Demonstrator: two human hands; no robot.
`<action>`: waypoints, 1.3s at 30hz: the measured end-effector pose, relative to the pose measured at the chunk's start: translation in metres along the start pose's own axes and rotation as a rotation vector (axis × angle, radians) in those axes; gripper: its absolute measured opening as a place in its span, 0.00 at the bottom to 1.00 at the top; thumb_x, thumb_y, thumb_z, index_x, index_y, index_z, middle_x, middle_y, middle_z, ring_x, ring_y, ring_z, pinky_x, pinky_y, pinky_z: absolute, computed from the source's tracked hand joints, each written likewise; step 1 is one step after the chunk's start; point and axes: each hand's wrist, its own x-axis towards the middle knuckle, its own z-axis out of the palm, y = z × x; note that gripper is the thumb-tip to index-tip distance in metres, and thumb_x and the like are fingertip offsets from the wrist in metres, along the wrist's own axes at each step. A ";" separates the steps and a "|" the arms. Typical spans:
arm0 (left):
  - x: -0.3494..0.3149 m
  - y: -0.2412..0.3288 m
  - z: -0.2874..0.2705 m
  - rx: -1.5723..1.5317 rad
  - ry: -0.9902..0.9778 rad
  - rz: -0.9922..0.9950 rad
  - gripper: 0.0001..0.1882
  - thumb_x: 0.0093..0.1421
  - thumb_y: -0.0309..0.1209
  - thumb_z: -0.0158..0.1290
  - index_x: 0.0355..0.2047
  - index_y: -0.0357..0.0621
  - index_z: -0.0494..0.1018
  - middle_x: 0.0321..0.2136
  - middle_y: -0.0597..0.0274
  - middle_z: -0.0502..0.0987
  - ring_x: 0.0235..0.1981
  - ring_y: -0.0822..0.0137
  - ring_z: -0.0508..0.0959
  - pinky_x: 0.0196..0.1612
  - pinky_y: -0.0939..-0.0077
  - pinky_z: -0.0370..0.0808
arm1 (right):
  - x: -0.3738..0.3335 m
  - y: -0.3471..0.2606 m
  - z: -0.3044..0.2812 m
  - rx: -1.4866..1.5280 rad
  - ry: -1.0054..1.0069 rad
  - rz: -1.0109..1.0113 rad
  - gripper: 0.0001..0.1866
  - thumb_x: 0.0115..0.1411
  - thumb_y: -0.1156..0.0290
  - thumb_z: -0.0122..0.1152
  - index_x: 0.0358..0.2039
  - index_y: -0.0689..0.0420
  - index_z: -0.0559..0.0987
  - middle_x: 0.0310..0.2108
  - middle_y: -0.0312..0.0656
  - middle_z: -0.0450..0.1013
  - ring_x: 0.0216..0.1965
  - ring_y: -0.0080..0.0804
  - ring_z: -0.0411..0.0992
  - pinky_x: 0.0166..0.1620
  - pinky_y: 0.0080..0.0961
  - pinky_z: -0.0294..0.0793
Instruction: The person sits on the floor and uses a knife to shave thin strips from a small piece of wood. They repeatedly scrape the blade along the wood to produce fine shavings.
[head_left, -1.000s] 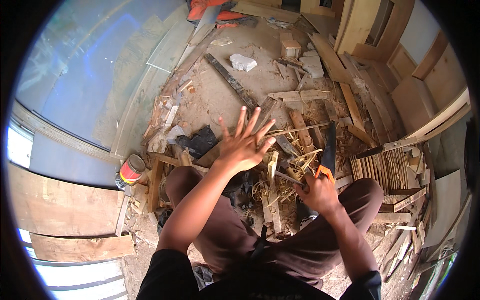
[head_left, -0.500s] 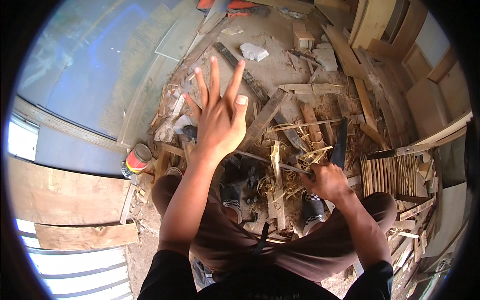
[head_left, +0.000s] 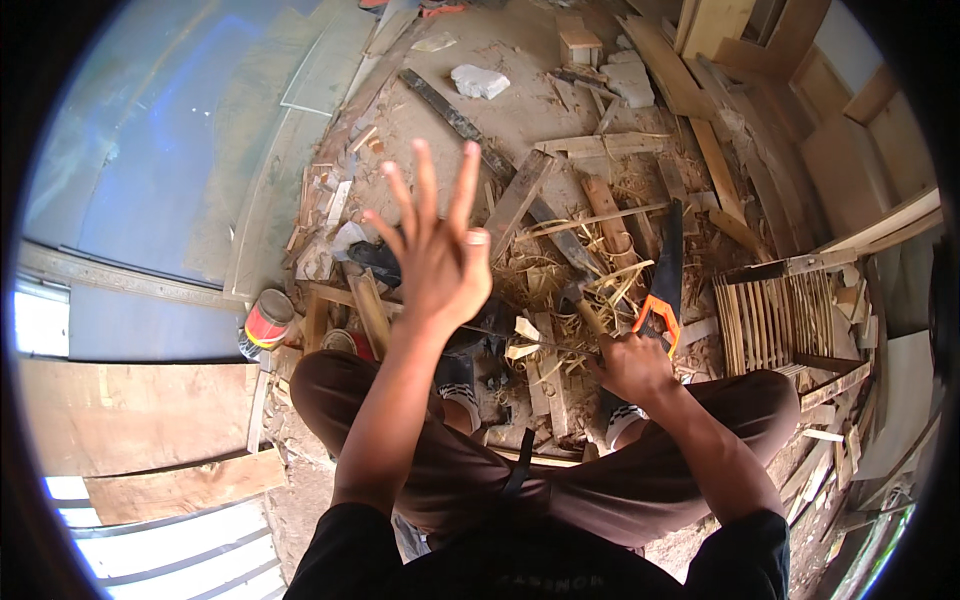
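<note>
My left hand [head_left: 445,275] is raised over the work area, empty, its fingers spread wide. Low at the right, my right hand [head_left: 637,367] is closed round the end of a thin metal bar [head_left: 562,347], which points left; its exact kind does not show. Beside that hand lies a handsaw [head_left: 662,310] with an orange handle and dark blade. A wooden tool handle [head_left: 587,313] rests just beyond my knuckles, its far end among curled shavings [head_left: 540,280]. Pale wood strips [head_left: 548,385] lie between my feet.
A dark beam [head_left: 450,110] and a plank [head_left: 522,190] lie ahead with a white block [head_left: 480,82]. At the left stands a red and yellow can [head_left: 268,320]. Stacked slats [head_left: 770,325] are at the right, near leaning boards [head_left: 835,180]. Scrap wood litters the floor.
My right hand has drawn slightly toward me with the bar, uncovering the saw's orange handle. My left hand stays raised and spread. The whole view has shifted a little.
</note>
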 end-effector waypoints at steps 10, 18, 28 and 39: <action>-0.089 -0.028 0.102 0.193 -0.346 -0.079 0.35 0.69 0.62 0.14 0.73 0.73 0.44 0.75 0.57 0.33 0.74 0.41 0.28 0.63 0.22 0.18 | -0.007 -0.001 0.039 0.056 -0.005 0.009 0.08 0.57 0.66 0.57 0.27 0.54 0.81 0.24 0.46 0.78 0.30 0.40 0.80 0.31 0.34 0.78; -0.036 -0.023 0.055 0.071 0.160 0.038 0.37 0.70 0.60 0.14 0.74 0.61 0.48 0.74 0.48 0.35 0.73 0.38 0.27 0.64 0.25 0.21 | -0.006 0.002 0.066 0.084 0.203 -0.018 0.07 0.58 0.69 0.56 0.29 0.56 0.80 0.24 0.44 0.77 0.25 0.40 0.78 0.27 0.35 0.75; -0.108 -0.052 0.169 0.096 -0.189 -0.120 0.35 0.71 0.58 0.17 0.73 0.64 0.51 0.74 0.50 0.40 0.74 0.39 0.30 0.64 0.28 0.16 | 0.019 0.008 0.075 0.110 -0.199 0.047 0.13 0.63 0.62 0.52 0.39 0.57 0.78 0.27 0.51 0.80 0.28 0.48 0.81 0.32 0.45 0.81; -0.146 -0.062 0.234 0.077 -0.284 -0.196 0.32 0.73 0.53 0.17 0.72 0.66 0.54 0.74 0.53 0.46 0.74 0.40 0.36 0.66 0.26 0.23 | 0.022 -0.001 0.113 0.076 -0.106 0.100 0.16 0.61 0.61 0.54 0.39 0.62 0.79 0.24 0.53 0.79 0.27 0.50 0.81 0.28 0.53 0.79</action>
